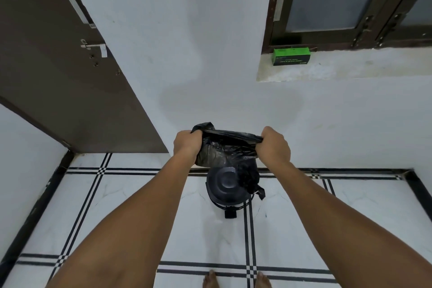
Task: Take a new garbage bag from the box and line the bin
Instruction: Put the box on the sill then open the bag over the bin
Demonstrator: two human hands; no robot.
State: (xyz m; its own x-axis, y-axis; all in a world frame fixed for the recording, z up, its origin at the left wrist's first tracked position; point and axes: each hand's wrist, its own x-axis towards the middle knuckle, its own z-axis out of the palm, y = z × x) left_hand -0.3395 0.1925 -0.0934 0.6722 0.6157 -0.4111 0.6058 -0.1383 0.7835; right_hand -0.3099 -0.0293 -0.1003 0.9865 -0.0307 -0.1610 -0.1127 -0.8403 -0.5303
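Observation:
A crumpled black garbage bag [224,150] hangs between both hands, above the bin. My left hand [188,143] grips its left upper edge and my right hand [274,146] grips its right upper edge, with the top stretched taut between them. The bag's lower end droops over the right side of the small black pedal bin [225,186], which stands on the floor against the wall with its lid shut and its pedal toward me. The green garbage bag box [291,56] lies on the window ledge at the upper right.
A brown door [65,72] stands open on the left, reaching the corner. A dark-framed window [350,2] sits above the ledge. The floor is white tile with black lines, and my bare toes [236,280] show at the bottom edge.

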